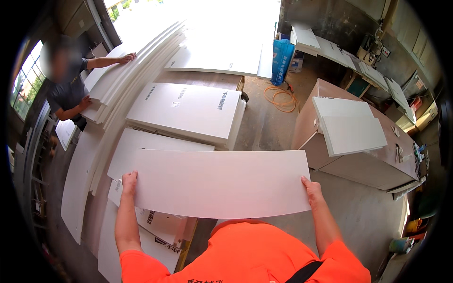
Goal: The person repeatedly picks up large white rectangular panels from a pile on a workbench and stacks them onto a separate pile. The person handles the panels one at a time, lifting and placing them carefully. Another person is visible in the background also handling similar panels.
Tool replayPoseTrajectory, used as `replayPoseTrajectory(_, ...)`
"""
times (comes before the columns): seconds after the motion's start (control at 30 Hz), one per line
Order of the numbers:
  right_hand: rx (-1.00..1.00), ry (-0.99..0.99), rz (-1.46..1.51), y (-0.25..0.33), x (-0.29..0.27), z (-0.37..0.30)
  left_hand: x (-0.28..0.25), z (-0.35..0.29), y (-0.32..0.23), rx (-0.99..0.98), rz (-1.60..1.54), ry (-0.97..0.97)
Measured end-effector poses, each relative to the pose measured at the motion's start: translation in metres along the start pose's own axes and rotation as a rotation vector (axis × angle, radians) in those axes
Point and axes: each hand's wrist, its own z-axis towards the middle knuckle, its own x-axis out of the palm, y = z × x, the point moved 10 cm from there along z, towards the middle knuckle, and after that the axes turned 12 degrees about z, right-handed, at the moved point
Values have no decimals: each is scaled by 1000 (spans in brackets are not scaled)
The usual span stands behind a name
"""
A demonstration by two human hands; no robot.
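A long white rectangular board (222, 184) is held out in front of my body, its broad face toward me. My left hand (129, 182) grips its left end, the thumb over the near face. At the right end my right hand (312, 190) is closed on the edge, thumb also on the face. The fingers behind the board are hidden. Behind and below it lie other white panels (158, 140), partly covered by the board.
A stack of white panels (184, 106) lies ahead, with long boards (141, 56) at the left beside a co-worker (66, 85). On the right, white boards (351, 125) rest on a brown-topped bench (394, 141). An orange hose (281, 99) coils on the floor near a blue bag (281, 59).
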Motion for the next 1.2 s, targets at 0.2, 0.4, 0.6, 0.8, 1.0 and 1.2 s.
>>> replayPoseTrajectory(0.2,-38,-121,96,46,-10,84,150,108,-130,85,156,110)
replayPoseTrajectory(0.4,-65,-61,103,92,54,154,213,210,-231,78,406,14)
replayPoseTrajectory(0.6,-9,208,156,86,214,225,190,212,-265,-77,541,3)
replayPoseTrajectory(0.8,184,581,-185,50,370,203,245,89,-225,-283,210,-316)
replayPoseTrajectory(1.0,258,664,-338,34,454,192,321,52,-199,-348,-262,-215)
replayPoseTrajectory(1.2,447,747,-436,15,465,182,322,50,-196,-384,-378,-281)
